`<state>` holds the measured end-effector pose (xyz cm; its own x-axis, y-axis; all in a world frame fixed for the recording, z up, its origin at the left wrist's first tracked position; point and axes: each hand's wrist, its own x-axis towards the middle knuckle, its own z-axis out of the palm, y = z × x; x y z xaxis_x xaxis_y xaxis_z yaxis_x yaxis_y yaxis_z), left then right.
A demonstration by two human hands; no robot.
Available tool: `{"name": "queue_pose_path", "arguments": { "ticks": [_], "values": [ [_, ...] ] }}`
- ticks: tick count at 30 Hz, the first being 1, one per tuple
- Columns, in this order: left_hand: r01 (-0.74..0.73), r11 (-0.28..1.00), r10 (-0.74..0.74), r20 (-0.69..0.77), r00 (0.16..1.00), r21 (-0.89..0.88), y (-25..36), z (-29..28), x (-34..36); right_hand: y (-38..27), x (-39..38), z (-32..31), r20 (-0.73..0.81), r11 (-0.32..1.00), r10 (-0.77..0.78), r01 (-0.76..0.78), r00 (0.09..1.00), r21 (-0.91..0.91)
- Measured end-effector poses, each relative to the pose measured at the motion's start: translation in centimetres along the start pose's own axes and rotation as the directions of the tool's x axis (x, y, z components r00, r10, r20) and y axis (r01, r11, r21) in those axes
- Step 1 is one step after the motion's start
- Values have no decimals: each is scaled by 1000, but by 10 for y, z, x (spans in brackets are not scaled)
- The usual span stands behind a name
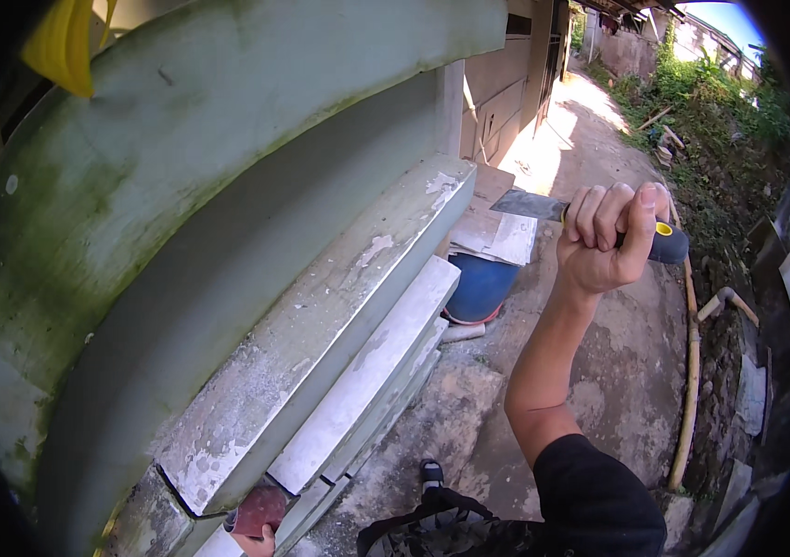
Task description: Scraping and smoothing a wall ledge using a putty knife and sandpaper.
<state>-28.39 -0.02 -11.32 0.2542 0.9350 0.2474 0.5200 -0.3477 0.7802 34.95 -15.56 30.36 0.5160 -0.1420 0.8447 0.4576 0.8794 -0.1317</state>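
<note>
My right hand [613,230] is raised at the right, its fingers wrapped round the black and yellow handle of a putty knife [527,205]. The flat grey blade points left, away from the wall ledges. Low in the picture, my left hand [258,544] grips a dark red piece of sandpaper [259,510], curled at the edge. That piece is beside the end of a pale green concrete ledge [307,348] with flaked, whitish paint. Below it runs a second, whiter ledge [372,371]. Most of my left hand is cut off by the lower edge.
A blue bucket [480,290] with cardboard and papers [506,239] on top stands past the ledges. A mossy curved green wall [181,121] rises at the left, with something yellow [59,46] hanging above. A long pipe [691,371] edges the concrete path [599,371].
</note>
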Motion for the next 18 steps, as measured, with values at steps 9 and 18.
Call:
{"name": "queue_pose_path", "arguments": {
  "ticks": [9, 18],
  "values": [
    [5, 998, -12, -114, 993, -63, 4, 11, 12, 99, -25, -46, -144, 946, 202, -231, 969, -226],
    [-35, 998, 28, -110, 994, -60, 16, 27, 26, 106, 0, -62, -230, 973, 154, -187, 961, -133]
  ]
}}
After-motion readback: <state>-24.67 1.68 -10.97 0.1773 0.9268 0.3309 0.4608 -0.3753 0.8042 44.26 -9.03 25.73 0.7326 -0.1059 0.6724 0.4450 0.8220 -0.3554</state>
